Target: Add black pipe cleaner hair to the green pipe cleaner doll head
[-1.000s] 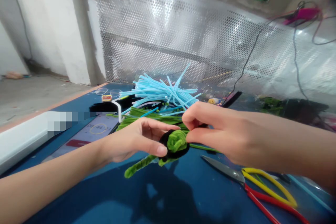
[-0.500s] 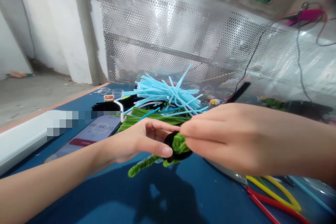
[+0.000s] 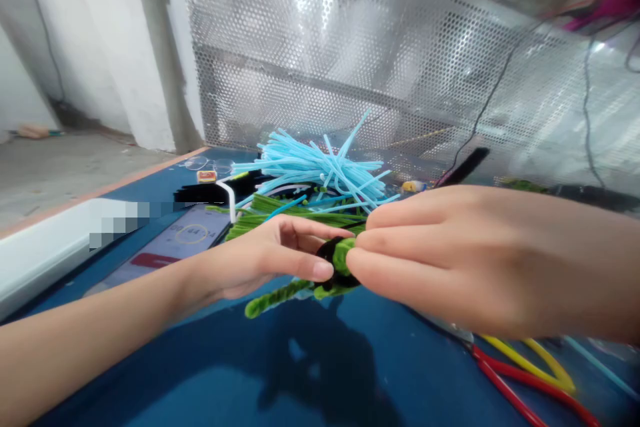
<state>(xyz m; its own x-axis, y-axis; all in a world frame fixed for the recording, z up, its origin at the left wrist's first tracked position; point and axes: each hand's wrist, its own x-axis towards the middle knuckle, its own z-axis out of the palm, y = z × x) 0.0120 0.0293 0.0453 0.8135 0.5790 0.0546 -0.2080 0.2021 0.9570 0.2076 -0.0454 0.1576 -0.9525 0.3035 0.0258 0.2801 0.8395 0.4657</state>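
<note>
A small green and black pipe-cleaner figure (image 3: 342, 255) is held between my hands above the blue table. It has a coiled green middle, a fuzzy black surround and a twisted green limb sticking out to the lower left. My left hand (image 3: 295, 255) grips its left side, the thumb in front and the fingers behind. From the right, my right hand (image 3: 450, 257) closes its fingertips on the green and black part, hiding that side. Behind the hands lie a bundle of green pipe cleaners (image 3: 255, 217) and a pile of light blue pipe cleaners (image 3: 310, 163).
A phone (image 3: 185, 240) with a running timer lies at left beside a white box (image 3: 55, 247). Red-handled pliers (image 3: 530, 380) and yellow handles (image 3: 530, 360) are at the lower right. A perforated metal screen (image 3: 325, 67) stands behind the table (image 3: 210, 380).
The camera view has shifted slightly. My right hand's fingertips now cover more of the figure's green middle; my left hand keeps its hold.
</note>
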